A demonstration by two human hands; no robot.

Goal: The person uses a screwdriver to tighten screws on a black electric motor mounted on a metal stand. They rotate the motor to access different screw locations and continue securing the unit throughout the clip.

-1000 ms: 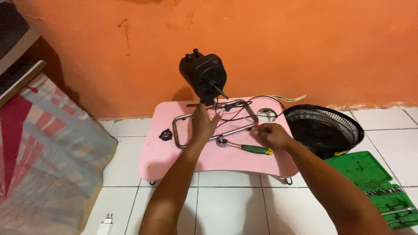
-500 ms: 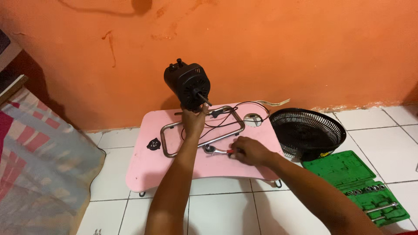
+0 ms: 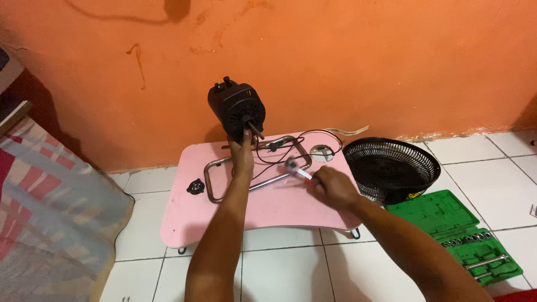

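A: How do the person's hands sit?

B: The left hand (image 3: 242, 152), just above the middle of the frame, is wrapped around the neck under the black fan motor (image 3: 236, 106), fingers closed on it, holding it upright over the pink table (image 3: 224, 215). The right hand (image 3: 331, 187), right of centre, is closed around a tool handle (image 3: 304, 174); its metal head (image 3: 291, 164) points up and left, close to the bent metal tube stand (image 3: 254, 168).

A: And the surface and the room?

B: The low pink table stands on white floor tiles (image 3: 279, 274) against an orange wall (image 3: 363, 61). A black cable (image 3: 305, 140) loops across the tabletop, and a small black knob (image 3: 195, 186) lies near its left side. Striped cloth (image 3: 50, 212) fills the lower left of the frame.

A: Any containers?

B: A green tool case (image 3: 458, 229) lies open at the lower right, with metal sockets and bars in its slots. Just above it, beside the table, rests a black fan grille (image 3: 391, 168).
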